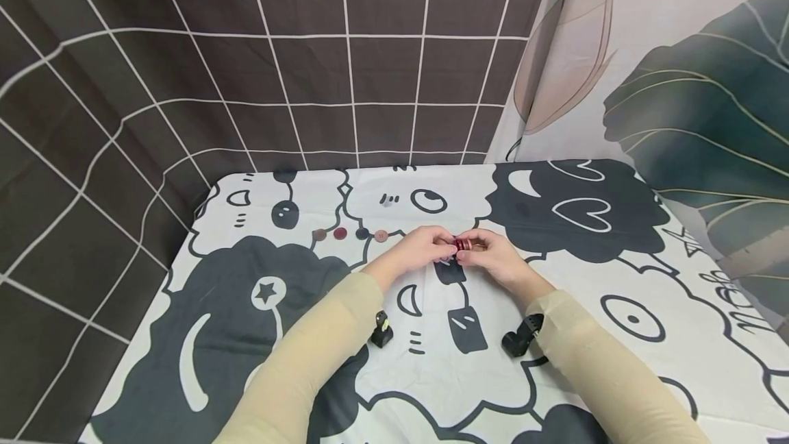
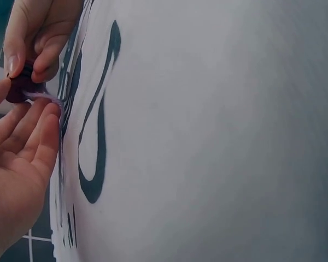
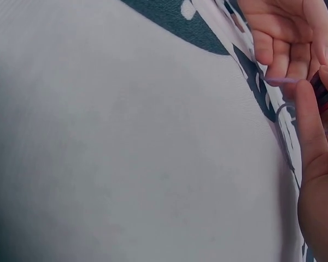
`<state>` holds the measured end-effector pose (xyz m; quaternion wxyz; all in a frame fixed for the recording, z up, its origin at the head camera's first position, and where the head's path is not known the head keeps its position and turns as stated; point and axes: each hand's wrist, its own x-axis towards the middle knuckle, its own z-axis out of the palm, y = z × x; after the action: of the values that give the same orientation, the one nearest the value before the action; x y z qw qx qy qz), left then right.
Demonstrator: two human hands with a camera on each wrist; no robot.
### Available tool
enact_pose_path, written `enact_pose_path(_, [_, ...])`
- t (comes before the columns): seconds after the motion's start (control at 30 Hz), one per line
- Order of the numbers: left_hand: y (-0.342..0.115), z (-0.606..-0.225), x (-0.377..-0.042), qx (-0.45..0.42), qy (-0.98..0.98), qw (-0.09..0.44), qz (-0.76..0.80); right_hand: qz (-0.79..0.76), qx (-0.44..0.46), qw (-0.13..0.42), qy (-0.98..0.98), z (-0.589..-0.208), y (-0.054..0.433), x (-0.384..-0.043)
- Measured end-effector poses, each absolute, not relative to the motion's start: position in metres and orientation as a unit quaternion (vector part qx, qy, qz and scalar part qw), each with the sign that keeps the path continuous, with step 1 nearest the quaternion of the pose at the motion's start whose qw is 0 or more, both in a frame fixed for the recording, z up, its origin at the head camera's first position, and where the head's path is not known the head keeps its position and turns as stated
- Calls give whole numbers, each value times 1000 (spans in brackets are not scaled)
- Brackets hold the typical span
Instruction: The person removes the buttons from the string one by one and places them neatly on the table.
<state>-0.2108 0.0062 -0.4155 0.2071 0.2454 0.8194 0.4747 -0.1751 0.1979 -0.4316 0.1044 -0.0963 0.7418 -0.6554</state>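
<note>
A small stack of dark red buttons is between the two hands, just above the cloth in the head view. My left hand pinches it from the left, thumb tip at the disc's face in the left wrist view. From the other side, the thumb and fingers of my right hand grip the stack. A strand of purple yarn comes from the stack and runs across the left fingers. Part of the yarn hangs in a loop in the right wrist view. Fingers hide much of the stack.
Left of the hands, a row of loose buttons lies on the cloth: a brown one, a red one, a dark one and a pink one. The patterned cloth covers the table. A dark checked curtain hangs behind.
</note>
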Motion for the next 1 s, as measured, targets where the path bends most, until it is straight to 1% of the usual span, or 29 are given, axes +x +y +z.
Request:
enact_pose_path(0.23, [7, -414, -208, 229, 796, 223, 514, -652, -97, 102, 745, -431, 198, -175])
enact_pose_path(0.43, [8, -414, -205, 200, 747, 257, 580, -656, -95, 105, 742, -431, 200, -174])
enact_pose_path(0.57, [9, -411, -203, 183, 725, 270, 606, -657, -99, 104, 740, -431, 201, -174])
enact_pose_path(0.83, [8, -419, -209, 183, 735, 254, 602, -647, -98, 99, 750, -429, 200, -174])
enact_pose_path(1.0, [7, -417, -209, 182, 733, 257, 603, -645, -105, 98, 751, -428, 199, -174])
